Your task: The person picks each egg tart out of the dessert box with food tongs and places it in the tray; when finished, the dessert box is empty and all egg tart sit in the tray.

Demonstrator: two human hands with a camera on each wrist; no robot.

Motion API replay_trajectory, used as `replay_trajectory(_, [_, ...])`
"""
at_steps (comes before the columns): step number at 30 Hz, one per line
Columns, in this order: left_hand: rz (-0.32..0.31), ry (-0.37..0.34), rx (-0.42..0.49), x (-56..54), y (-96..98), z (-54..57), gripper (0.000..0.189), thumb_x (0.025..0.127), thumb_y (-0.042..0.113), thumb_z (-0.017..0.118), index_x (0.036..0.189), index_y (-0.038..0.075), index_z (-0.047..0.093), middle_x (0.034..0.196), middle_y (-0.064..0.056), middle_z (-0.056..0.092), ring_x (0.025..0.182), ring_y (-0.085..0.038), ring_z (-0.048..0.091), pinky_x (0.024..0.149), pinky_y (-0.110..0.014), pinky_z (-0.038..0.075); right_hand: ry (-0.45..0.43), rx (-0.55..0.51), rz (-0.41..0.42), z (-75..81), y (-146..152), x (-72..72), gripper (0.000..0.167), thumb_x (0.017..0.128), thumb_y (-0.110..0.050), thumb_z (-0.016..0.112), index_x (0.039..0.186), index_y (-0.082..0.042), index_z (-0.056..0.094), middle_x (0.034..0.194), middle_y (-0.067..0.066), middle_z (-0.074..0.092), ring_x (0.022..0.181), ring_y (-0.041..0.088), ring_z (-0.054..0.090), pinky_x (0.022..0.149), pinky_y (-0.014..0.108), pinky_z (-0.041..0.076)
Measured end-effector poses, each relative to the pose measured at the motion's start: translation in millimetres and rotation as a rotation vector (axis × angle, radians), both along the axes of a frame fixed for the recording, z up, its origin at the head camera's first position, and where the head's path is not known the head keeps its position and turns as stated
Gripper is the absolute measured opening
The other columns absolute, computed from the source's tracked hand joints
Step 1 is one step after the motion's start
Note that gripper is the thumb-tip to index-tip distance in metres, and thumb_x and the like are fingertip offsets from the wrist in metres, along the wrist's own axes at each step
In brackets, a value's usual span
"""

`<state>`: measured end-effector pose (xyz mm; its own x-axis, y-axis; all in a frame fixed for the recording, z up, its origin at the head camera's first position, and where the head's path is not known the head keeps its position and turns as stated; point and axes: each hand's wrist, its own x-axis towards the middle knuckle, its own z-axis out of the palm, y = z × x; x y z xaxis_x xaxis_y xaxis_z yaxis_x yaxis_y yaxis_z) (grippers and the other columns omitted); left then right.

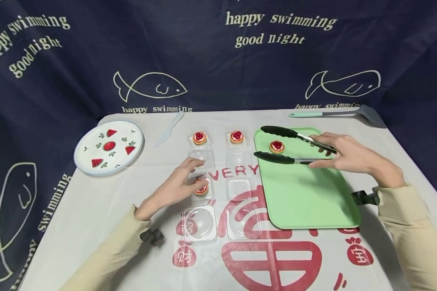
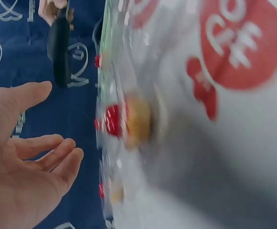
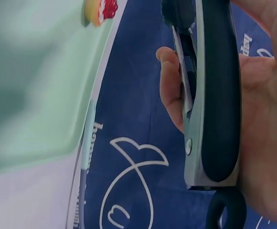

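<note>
My right hand (image 1: 353, 155) grips black-tipped tongs (image 1: 275, 158) over the green tray (image 1: 306, 202). The spread tong tips lie on either side of a small red-topped tart (image 1: 276, 147) on the tray, which also shows in the right wrist view. Relaxed and holding nothing, my left hand (image 1: 175, 184) hovers above the near-left clear plastic box, partly hiding the tart (image 1: 201, 189) inside. Two more tarts sit in the far boxes, one on the left (image 1: 199, 138) and one on the right (image 1: 236, 137). The near-right box (image 1: 239, 189) holds no tart.
Clear lids (image 1: 199, 223) lie folded open toward me. A watermelon-patterned plate (image 1: 91, 155) stands at the far left, with a pale plastic knife (image 1: 169, 130) beside it. Along the back right edge lies a spatula (image 1: 371, 116). A dark printed curtain (image 1: 218, 60) hangs behind the table.
</note>
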<state>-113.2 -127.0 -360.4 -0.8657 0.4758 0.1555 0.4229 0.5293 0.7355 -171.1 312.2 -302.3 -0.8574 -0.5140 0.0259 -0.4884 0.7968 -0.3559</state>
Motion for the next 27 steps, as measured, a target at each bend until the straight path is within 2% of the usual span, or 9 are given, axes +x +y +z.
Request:
replay_trajectory(3, [0.014,-0.021,0.013,2.3,-13.0,-3.1,0.056,0.089,0.013,0.069,0.134,-0.012,0.048,0.131,-0.023,0.052,0.119,-0.04,0.053,0.102,-0.053,0.044,-0.004,-0.013,0.025,0.0,-7,2.0,0.083,0.072,-0.031,0.085,0.137,0.007,0.051,0.127,0.022,0.059,0.112,0.039,0.057,0.092,0.056,0.044])
replay_trajectory(9, [0.012,-0.061,-0.043,5.9,-27.6,-12.9,0.064,0.085,0.015,0.075,0.135,-0.012,0.048,0.134,-0.022,0.049,0.12,-0.038,0.051,0.105,-0.054,0.041,-0.013,-0.029,0.076,-2.1,-25,5.5,0.083,0.074,-0.034,0.084,0.138,0.005,0.05,0.127,0.02,0.059,0.11,0.035,0.059,0.09,0.055,0.047])
replay_trajectory(17, [-0.013,-0.12,-0.063,7.4,-32.8,-24.2,0.076,0.08,0.014,0.079,0.139,-0.013,0.041,0.139,-0.024,0.045,0.117,-0.038,0.054,0.105,-0.052,0.042,-0.001,-0.036,0.207,-7.2,-52,5.5,0.082,0.075,-0.036,0.084,0.137,0.007,0.051,0.13,0.021,0.059,0.119,0.037,0.056,0.096,0.055,0.046])
replay_trajectory(22, [0.01,-0.118,-0.061,5.9,-33.2,-27.4,0.074,0.077,0.013,0.081,0.137,-0.013,0.045,0.138,-0.024,0.048,0.115,-0.038,0.056,0.106,-0.053,0.041,-0.053,-0.032,0.28,-7.6,-75,6.4,0.082,0.078,-0.04,0.081,0.138,0.007,0.049,0.136,0.024,0.055,0.128,0.042,0.049,0.104,0.056,0.041])
replay_trajectory(27, [0.023,-0.139,-0.047,5.6,-34.2,-26.8,0.072,0.077,0.013,0.082,0.135,-0.012,0.048,0.136,-0.023,0.05,0.113,-0.039,0.058,0.104,-0.052,0.043,-0.073,-0.02,0.365,-7.9,-101,5.7,0.081,0.078,-0.039,0.08,0.137,0.008,0.051,0.136,0.02,0.056,0.122,0.034,0.056,0.101,0.05,0.046])
